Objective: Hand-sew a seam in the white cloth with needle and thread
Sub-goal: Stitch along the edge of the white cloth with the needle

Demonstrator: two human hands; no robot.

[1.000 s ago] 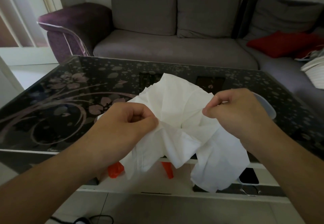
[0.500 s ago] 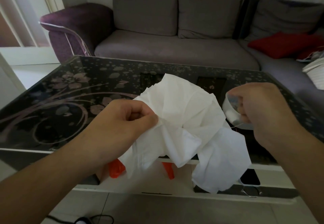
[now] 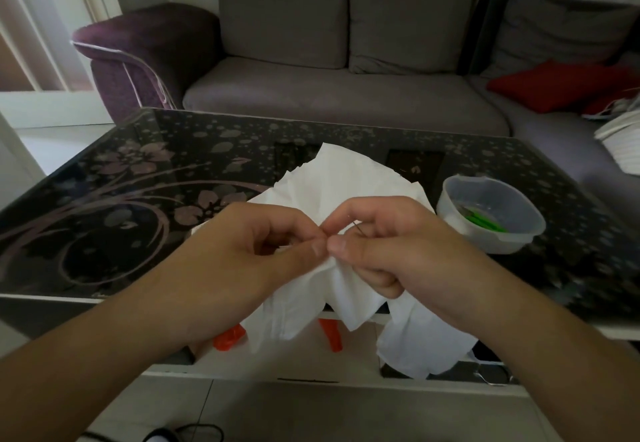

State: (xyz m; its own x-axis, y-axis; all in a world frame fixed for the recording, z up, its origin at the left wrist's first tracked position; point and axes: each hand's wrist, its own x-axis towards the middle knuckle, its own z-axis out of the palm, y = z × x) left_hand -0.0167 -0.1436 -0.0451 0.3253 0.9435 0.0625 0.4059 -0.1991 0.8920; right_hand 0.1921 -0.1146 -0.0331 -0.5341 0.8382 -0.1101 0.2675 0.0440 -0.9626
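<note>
Both hands meet over the counter's (image 3: 104, 234) near edge: our left hand (image 3: 249, 251) pinches a fold of the white cloth (image 3: 349, 182), and our right hand (image 3: 391, 244) pinches the needle (image 3: 358, 227) against it. Beside them stands a clear plastic bowl (image 3: 491, 220).

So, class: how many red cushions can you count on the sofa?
1. The red cushion lies on the sofa at the right, behind the table. A further red patch beside it may be another; it is partly hidden.
</note>
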